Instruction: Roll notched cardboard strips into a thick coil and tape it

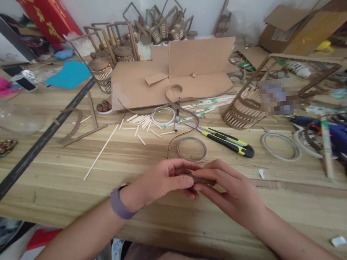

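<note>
My left hand (159, 183) and my right hand (233, 187) meet above the wooden table near its front edge. Between the fingertips of both is a small brown piece (204, 180), probably cardboard, mostly covered by the fingers. A thin corrugated cardboard strip (180, 134) winds over the table and runs down behind my left hand; whether it joins the held piece I cannot tell. Just beyond my fingers lies a roll of tape (192, 149). To its right is a yellow and black utility knife (226, 141).
Short pale sticks (141, 120), another tape roll (163, 115) and a pen (177, 115) lie farther back, before a cardboard sheet (140, 84). A small slatted basket (242, 108) stands right of them. At far right rests a blue glue gun (338, 133); a long black strip (39, 146) crosses the left.
</note>
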Demonstrator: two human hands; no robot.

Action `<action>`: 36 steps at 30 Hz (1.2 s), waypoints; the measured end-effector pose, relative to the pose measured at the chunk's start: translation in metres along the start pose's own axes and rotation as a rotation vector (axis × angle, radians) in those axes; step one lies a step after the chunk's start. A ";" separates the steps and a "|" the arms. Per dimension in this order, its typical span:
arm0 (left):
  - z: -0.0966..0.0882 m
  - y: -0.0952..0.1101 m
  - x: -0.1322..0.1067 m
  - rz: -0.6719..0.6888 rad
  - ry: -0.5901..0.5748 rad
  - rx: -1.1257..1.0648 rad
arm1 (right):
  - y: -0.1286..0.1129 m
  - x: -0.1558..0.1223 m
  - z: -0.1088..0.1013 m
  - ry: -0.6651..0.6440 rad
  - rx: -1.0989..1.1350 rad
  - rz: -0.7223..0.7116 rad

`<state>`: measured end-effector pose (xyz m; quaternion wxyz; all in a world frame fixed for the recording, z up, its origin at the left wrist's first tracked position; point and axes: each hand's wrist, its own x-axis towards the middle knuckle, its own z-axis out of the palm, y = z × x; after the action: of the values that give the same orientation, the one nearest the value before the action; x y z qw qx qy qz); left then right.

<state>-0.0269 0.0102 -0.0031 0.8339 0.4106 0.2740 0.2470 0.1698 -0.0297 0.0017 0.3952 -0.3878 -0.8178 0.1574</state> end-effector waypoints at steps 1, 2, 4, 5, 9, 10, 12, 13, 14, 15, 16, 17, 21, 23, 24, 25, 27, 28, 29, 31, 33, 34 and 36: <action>0.000 0.000 -0.001 0.007 0.001 0.002 | 0.000 0.000 0.000 0.004 0.008 0.014; 0.000 0.001 -0.001 0.013 0.003 0.007 | 0.001 -0.001 0.000 0.012 0.016 0.033; 0.000 0.002 -0.002 0.015 0.007 0.022 | 0.002 -0.001 0.000 0.034 0.030 0.072; -0.001 0.003 -0.002 0.013 0.005 0.023 | 0.003 -0.001 0.000 0.045 0.037 0.081; -0.001 0.004 -0.004 0.035 -0.042 -0.009 | 0.007 -0.002 0.001 0.082 0.027 0.054; -0.001 0.004 -0.004 0.047 -0.057 -0.003 | 0.007 -0.002 0.001 0.086 0.018 0.053; -0.002 0.005 -0.006 0.063 -0.068 0.047 | 0.008 -0.002 0.002 0.087 0.003 0.063; -0.002 0.005 -0.007 0.063 -0.064 0.084 | 0.009 -0.003 0.002 0.083 -0.003 0.067; -0.003 0.006 -0.007 0.058 -0.057 0.123 | 0.009 -0.003 0.002 0.078 -0.008 0.068; -0.003 0.007 -0.008 0.051 -0.051 0.159 | 0.008 -0.003 0.002 0.074 -0.015 0.067; -0.003 0.008 -0.009 0.044 -0.052 0.188 | 0.008 -0.002 0.001 0.072 -0.022 0.064; -0.004 0.009 -0.010 0.042 -0.061 0.210 | 0.007 -0.002 0.001 0.070 -0.030 0.056; -0.004 0.008 -0.011 0.054 -0.118 0.209 | 0.003 -0.002 0.000 0.075 -0.073 -0.007; -0.004 0.006 -0.009 0.072 -0.123 0.167 | 0.002 -0.003 0.000 0.099 -0.122 -0.042; -0.005 0.004 -0.007 0.085 -0.110 0.153 | 0.002 -0.004 0.000 0.116 -0.153 -0.053; -0.005 0.002 -0.006 0.098 -0.085 0.148 | 0.003 -0.005 0.000 0.130 -0.185 -0.058; -0.007 -0.001 -0.003 0.116 -0.006 0.167 | 0.003 -0.006 0.000 0.144 -0.255 -0.066; -0.007 -0.002 -0.002 0.124 0.045 0.187 | 0.004 -0.006 0.000 0.146 -0.291 -0.075; -0.007 -0.003 -0.001 0.130 0.091 0.211 | 0.004 -0.006 0.000 0.147 -0.325 -0.087; -0.007 -0.003 -0.001 0.137 0.156 0.258 | 0.002 -0.005 0.000 0.153 -0.379 -0.119; -0.005 -0.002 -0.002 0.139 0.189 0.301 | 0.001 -0.005 0.001 0.169 -0.408 -0.139; -0.004 -0.002 -0.002 0.136 0.202 0.315 | 0.000 -0.004 0.001 0.178 -0.416 -0.142; -0.002 -0.002 -0.003 0.133 0.224 0.313 | -0.001 -0.005 0.003 0.200 -0.424 -0.137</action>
<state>-0.0298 0.0086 -0.0053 0.7059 0.5225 0.3724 0.3000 0.1684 -0.0342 -0.0022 0.3934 -0.4192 -0.8139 -0.0843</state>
